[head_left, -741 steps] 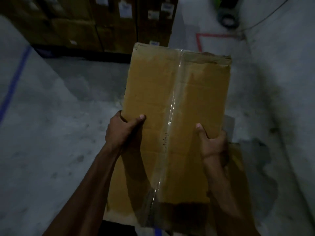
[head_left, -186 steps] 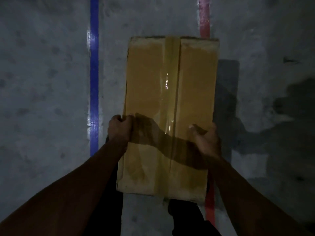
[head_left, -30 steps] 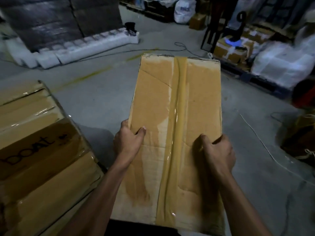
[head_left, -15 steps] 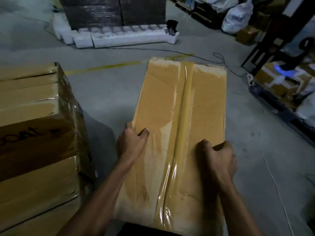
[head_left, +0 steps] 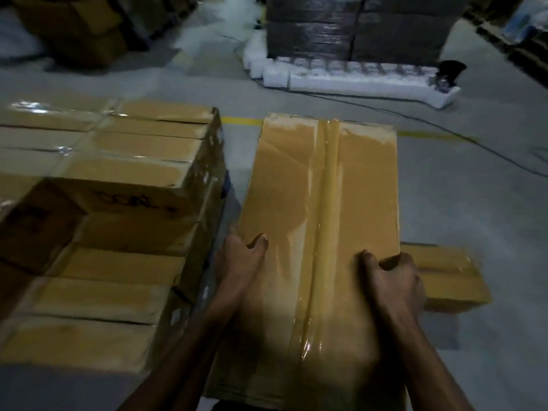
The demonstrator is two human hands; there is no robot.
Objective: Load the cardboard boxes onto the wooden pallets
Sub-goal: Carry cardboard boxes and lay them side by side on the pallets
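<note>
The person is carrying a taped cardboard box [head_left: 323,221] in the middle of the frame, above the floor. The left hand [head_left: 240,262] and the right hand [head_left: 391,277] are gripping its two long sides, fingers curled over the edges. The stack of boxes [head_left: 112,209] is standing at the left, just beside it. I think the carrying step is ending; next the box is needing to go onto that stack, square with it. No pallet is showing.

the stacked boxes [head_left: 98,221] run off the left edge, and whatever they sit on is hidden. the carried box [head_left: 320,209] covers most of a lower box [head_left: 444,277] at right and the fingers beneath it. handwriting [head_left: 127,201] on the stack is too blurred to read.
</note>
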